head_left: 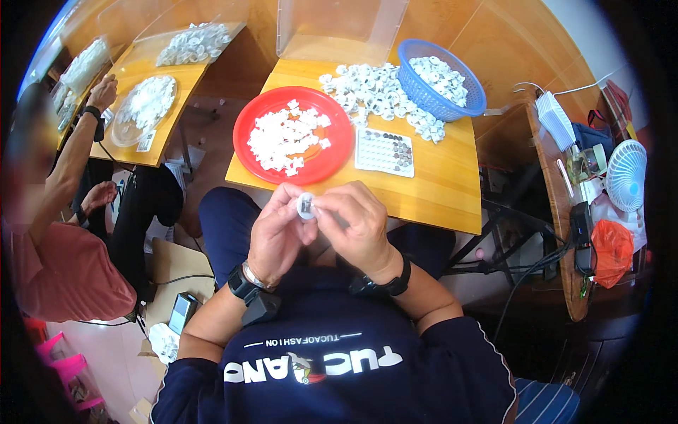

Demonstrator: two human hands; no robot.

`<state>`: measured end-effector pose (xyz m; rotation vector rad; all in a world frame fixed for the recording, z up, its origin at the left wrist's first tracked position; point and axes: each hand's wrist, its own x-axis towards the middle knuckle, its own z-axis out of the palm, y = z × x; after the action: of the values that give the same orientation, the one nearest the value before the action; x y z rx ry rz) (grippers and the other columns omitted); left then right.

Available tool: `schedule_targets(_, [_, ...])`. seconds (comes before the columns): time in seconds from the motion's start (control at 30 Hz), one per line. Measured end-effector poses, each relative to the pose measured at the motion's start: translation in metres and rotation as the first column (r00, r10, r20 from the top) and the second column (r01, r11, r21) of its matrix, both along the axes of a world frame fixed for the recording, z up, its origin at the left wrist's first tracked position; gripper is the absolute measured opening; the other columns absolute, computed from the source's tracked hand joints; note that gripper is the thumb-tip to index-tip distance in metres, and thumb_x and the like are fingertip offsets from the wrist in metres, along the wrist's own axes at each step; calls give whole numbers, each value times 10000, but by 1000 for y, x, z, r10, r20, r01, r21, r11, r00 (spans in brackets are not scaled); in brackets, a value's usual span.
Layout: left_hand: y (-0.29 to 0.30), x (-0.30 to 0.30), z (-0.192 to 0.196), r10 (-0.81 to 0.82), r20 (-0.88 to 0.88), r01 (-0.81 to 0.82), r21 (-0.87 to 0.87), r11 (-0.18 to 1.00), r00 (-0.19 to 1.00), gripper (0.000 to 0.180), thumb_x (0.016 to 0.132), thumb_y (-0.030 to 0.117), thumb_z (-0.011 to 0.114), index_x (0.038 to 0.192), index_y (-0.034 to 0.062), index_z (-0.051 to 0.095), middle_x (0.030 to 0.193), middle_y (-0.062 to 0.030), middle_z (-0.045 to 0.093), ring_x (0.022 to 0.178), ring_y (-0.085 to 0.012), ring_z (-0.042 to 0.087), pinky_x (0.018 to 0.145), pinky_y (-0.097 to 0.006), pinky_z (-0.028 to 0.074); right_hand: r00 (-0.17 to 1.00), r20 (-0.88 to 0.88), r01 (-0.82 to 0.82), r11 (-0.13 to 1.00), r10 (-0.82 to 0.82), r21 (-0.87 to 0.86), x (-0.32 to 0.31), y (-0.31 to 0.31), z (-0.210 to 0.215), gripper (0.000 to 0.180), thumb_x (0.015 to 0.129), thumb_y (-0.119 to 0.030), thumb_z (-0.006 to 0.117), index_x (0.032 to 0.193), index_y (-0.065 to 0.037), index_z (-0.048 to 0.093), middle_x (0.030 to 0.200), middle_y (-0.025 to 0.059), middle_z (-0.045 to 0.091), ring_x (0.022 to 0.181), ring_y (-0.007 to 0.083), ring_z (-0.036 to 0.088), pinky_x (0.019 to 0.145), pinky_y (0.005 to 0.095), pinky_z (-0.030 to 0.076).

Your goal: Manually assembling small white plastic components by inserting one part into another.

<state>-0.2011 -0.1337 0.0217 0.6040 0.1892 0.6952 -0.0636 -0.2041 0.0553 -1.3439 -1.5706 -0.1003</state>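
Here both hands' fingers [326,203] pinch closed on one small white ring [306,205].

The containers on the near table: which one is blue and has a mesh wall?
The blue basket at the table's far right corner. It is deep, tilted and holds white rings; the red plate beside it is flat and solid.

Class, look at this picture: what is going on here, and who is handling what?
A seated person holds a small white ring part between both hands, left hand and right hand, above the lap. On the wooden table ahead lie a red plate of white pieces, a white tray, a loose pile of rings and a blue basket. To the left, another person reaches toward a second table.
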Motion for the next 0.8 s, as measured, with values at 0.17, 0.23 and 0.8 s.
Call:
schedule_targets(0.17, [-2, 1, -2, 23, -18, -22, 22, 1000, 1000, 136, 970, 177, 515, 1026, 54, 498, 835, -68, 600, 634, -131, 558, 570, -239, 443, 996, -83, -39, 999, 37, -23, 1, -1, -4, 186, 737, 25, 705, 885, -66, 638, 800, 79, 620, 724, 264, 613, 631, 351, 501])
schedule_targets(0.23, [-2, 1, -3, 34, -42, -33, 34, 999, 999, 134, 970, 176, 515, 1026, 56, 498, 839, -67, 599, 633, -130, 555, 571, -238, 442, 993, -102, -57, 998, 53, -30, 2, -1, -6, 191, 736, 31, 707, 889, -64, 640, 799, 81, 619, 723, 263, 613, 630, 347, 500])
schedule_targets(0.8, [-3, -3, -10, -14, -132, 30, 120, 992, 991, 160, 976, 210, 520, 999, 52, 522, 816, -49, 579, 607, -107, 514, 561, -224, 402, 382, -918, -556, 820, 108, -134, 4, -5, -10, 136, 864, -6, 677, 923, 17, 556, 818, 62, 637, 701, 96, 637, 613, 234, 524])
